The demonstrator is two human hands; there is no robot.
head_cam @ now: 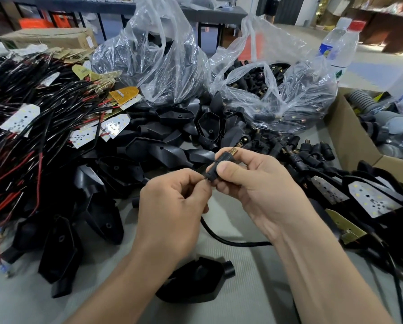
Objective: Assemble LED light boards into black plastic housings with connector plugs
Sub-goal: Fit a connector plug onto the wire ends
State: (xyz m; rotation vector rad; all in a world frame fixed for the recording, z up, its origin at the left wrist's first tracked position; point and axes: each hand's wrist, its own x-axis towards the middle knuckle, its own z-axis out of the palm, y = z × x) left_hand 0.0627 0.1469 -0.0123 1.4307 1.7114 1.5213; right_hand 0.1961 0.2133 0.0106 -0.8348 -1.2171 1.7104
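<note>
Head view: one connector plug [219,162] sits clamped in the right hand [254,183], while the left hand [172,202] pinches one black cable [230,242] at its base. One housing [195,285] lies on the counter [242,265] beneath both forearms

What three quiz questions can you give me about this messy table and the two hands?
1. True or false: the right hand grips the black plastic connector plug with the brass threaded tip.
2. Which thing lies nearest the person, between the forearms? A) a black plastic housing B) a red toolbox C) a metal pot
3. Fill in: the white LED boards heaped at the left trail black and ____ wires.

Key: 1 true; 2 A; 3 red.
</note>
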